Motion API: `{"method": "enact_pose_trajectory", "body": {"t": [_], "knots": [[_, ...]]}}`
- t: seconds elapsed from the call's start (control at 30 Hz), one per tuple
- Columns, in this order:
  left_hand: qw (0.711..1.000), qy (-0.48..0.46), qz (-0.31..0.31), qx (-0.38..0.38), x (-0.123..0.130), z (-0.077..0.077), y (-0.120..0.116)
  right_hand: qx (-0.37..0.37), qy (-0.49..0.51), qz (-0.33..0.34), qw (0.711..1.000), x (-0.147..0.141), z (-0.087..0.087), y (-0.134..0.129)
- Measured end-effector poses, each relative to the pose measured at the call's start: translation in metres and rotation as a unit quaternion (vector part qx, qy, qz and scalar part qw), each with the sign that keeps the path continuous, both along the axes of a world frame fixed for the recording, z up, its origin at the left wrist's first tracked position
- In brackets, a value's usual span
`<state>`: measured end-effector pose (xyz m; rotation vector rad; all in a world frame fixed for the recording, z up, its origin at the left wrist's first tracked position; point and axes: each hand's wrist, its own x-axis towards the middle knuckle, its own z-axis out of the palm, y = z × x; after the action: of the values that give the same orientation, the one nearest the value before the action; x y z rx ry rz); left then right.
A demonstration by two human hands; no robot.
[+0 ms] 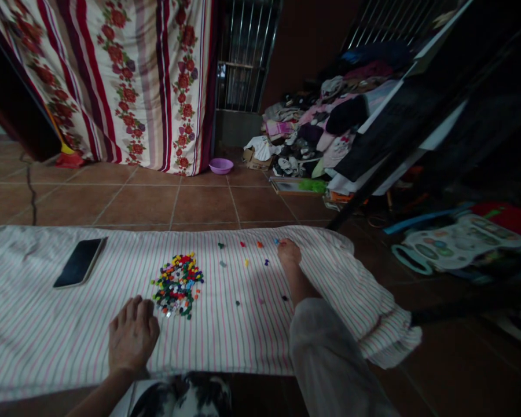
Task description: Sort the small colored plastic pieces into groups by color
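Observation:
My right hand reaches to the far side of the striped cloth, its fingers pinched together at a small light blue piece. To its left, small separate pieces lie spread out, among them an orange piece, a red piece, a yellow piece, a dark blue piece and a pink piece. A heap of small multicoloured pieces lies nearer the middle. Just below that heap's left side, my left hand rests palm down with fingers stretched out and holds nothing.
A dark-screened phone lies on the cloth at the left. Beyond, on the tiled floor, are a purple basin, a red broom head and a large heap of clothes. A floral curtain hangs behind.

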<state>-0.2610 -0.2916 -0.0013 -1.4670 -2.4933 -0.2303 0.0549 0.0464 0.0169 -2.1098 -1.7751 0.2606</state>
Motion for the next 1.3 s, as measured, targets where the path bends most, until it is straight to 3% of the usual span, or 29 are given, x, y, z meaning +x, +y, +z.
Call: {"method": "enact_pose_trajectory", "body": {"t": [0.3, 0.57, 0.9, 1.1, 1.3], "knots": [[1.000, -0.007, 0.003, 0.003, -0.002, -0.002, 0.001, 0.015, 0.046, 0.011, 0.999, 0.011, -0.006, 0.008], [1.000, -0.023, 0.009, 0.008, 0.000, 0.001, 0.002, 0.034, 0.031, 0.043, 0.998, 0.005, -0.002, -0.015], [0.999, -0.026, -0.002, 0.027, -0.001, 0.005, 0.000, 0.044, 0.053, 0.172, 0.983, -0.051, 0.002, -0.069], [0.999, -0.030, -0.003, 0.034, -0.001, 0.006, 0.000, 0.076, 0.101, 0.280, 0.952, -0.095, -0.014, -0.121], [0.998, -0.040, -0.006, 0.041, 0.000, 0.008, -0.001, 0.040, 0.130, 0.364, 0.921, -0.135, -0.026, -0.171]]}}
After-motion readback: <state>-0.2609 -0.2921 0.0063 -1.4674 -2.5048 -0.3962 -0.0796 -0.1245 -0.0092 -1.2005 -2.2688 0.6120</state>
